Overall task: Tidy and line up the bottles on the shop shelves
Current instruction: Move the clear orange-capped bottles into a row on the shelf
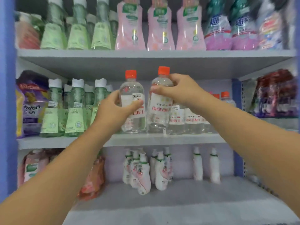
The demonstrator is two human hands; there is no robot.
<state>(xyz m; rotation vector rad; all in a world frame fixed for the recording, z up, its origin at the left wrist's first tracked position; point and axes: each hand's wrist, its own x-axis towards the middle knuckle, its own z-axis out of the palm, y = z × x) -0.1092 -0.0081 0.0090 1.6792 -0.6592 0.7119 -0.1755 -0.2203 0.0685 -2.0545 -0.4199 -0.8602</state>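
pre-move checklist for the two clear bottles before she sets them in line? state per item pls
1. Left hand grips left bottle: ok.
2. Right hand grips right bottle: ok.
3. Both red caps on: ok.
4. Both bottles upright: ok.
5. Bases resting on middle shelf: cannot tell.
6. Labels facing front: left partly hidden by the hand, cannot tell.

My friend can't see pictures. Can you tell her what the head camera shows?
Two hands hold two clear bottles with orange caps on a shop's middle shelf: the left hand grips the left bottle, the right hand the right bottle. Green bottles stand left; pink bottles stand above.
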